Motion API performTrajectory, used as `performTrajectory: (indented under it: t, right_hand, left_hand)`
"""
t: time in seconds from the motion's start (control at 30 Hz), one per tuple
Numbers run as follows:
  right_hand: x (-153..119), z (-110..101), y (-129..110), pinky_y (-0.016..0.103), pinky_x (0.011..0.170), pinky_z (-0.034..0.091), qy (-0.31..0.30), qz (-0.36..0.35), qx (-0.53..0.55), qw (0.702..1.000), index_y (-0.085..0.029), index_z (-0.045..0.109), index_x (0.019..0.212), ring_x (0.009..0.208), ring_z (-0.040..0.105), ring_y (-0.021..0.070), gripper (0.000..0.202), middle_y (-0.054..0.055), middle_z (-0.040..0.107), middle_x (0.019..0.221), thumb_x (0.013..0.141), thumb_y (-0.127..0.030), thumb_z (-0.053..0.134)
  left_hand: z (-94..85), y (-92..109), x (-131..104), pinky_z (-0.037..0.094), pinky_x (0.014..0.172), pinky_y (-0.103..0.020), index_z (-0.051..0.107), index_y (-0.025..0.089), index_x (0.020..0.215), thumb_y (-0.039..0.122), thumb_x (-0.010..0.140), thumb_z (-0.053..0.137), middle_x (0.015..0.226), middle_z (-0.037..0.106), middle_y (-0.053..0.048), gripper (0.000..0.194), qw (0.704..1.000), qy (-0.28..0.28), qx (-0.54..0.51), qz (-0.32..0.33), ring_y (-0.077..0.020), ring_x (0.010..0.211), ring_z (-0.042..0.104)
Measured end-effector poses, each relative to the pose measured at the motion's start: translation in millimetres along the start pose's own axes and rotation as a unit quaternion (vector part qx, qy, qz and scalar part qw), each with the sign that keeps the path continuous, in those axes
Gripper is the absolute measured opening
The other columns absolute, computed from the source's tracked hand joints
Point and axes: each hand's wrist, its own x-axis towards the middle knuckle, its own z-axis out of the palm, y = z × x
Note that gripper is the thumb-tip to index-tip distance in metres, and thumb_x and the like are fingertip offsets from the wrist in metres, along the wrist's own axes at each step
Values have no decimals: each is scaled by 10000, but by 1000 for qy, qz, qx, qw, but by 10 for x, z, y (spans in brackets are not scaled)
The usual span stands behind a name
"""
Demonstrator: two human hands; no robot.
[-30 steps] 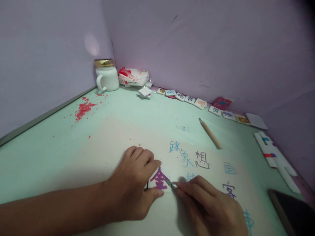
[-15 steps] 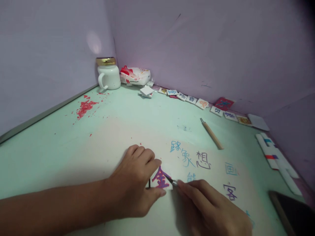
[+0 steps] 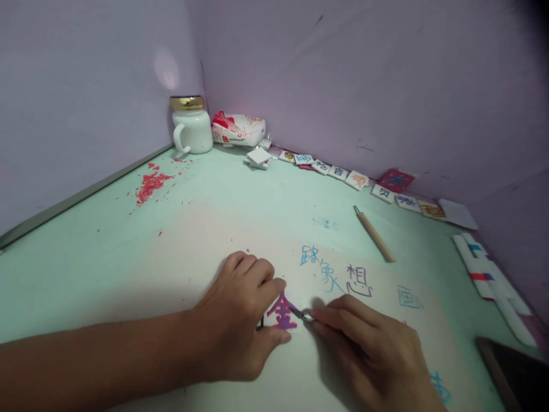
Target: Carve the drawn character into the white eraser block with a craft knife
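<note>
A small white square tile point(image 3: 274, 324) with a purple and red Chinese character lies on the pale sheet in front of me. My left hand point(image 3: 240, 315) grips the tile at its top and bottom edges between fingers and thumb. My right hand point(image 3: 369, 349) is closed around a craft knife point(image 3: 306, 316); most of its handle is hidden in the fingers. The knife's pointed blade touches the right side of the character. Blue and purple characters are written on the sheet point(image 3: 206, 229) around my right hand.
A wooden-handled tool point(image 3: 374, 233) lies beyond my right hand. Several character tiles point(image 3: 337, 173) line the wall. White markers point(image 3: 493, 286) and a dark phone-like object point(image 3: 514, 372) are at right. Back left are a white lidded mug point(image 3: 194, 131), a tissue pack point(image 3: 240, 130) and red shavings point(image 3: 151, 186).
My right hand has moved up slightly and turned, with the blade still at the character's right side. The left hand keeps its hold on the tile. The whole view has shifted a little.
</note>
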Motion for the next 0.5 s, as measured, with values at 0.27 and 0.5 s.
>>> performTrajectory:
  t: [0.27,0.5]
  right_hand:
    - [-40,33,-30,194,520,514,17,9,5,1000,-232,671,970,629,683,111,147,11,697,786,861,-148,619]
    - [-96,2,-98,200,557,505,85,79,37,993,-232,689,935,650,668,111,122,9,697,789,875,-168,605]
  left_hand:
    - [3,-11,5,347,869,-471,610,156,1038,273,738,696,929,562,-76,333,1000,3,4,4,-244,849,478]
    - [15,-17,-3,353,845,-463,618,141,1042,255,737,695,923,555,-78,335,1000,10,-4,8,-242,843,469]
